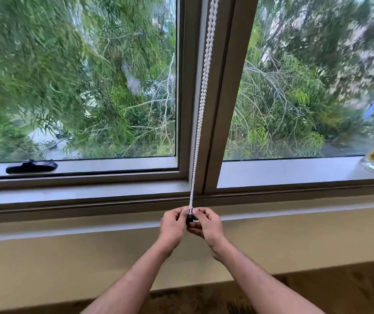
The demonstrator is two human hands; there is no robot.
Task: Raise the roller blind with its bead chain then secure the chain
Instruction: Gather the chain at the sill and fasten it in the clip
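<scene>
Pinching the bead chain (200, 105) taut, left hand (172, 225) and right hand (207, 224) should seat its loop squarely in the dark clip (190, 220).

- We have just one camera, worn on the person's head.
- It looks forward and a bit down, straight at the window (181, 91).
- We stand near the window; the sill (68, 198) runs across the middle.
- The wide lens bends the edges.
- Both arms reach in from the bottom toward the bead chain (201, 105).
</scene>
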